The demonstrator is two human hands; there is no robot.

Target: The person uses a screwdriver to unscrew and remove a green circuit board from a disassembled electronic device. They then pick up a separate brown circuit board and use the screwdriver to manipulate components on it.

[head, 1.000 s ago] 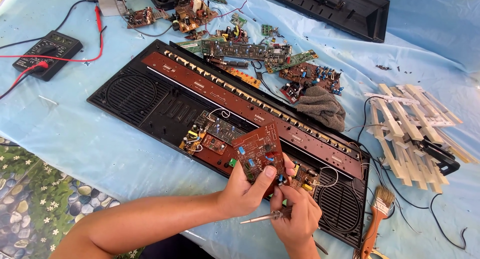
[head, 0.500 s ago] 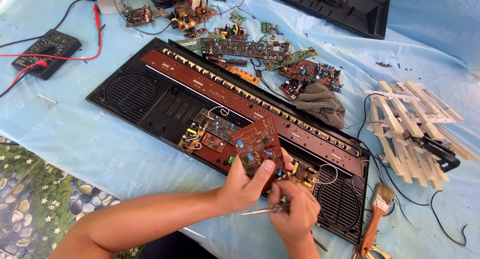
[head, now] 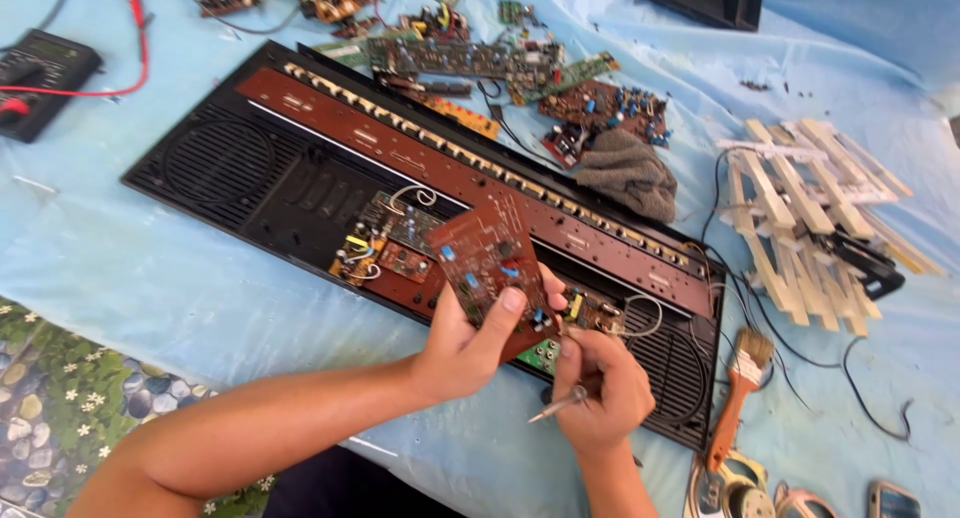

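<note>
Brown circuit board (head: 490, 263), 1, gripped by left hand (head: 465, 343); right hand (head: 600, 388) grips 1 metal tool (head: 560, 405).

One head-worn view only, looking steeply down and slightly forward over the bench draped in pale blue cloth (head: 150, 288). Close enough to fill the lower middle with both forearms and the left hand (head: 462, 350) and right hand (head: 598, 390). Facing across the long black open keyboard casing (head: 250, 173), running diagonally from upper left to lower right. No second view to overlap.
</note>
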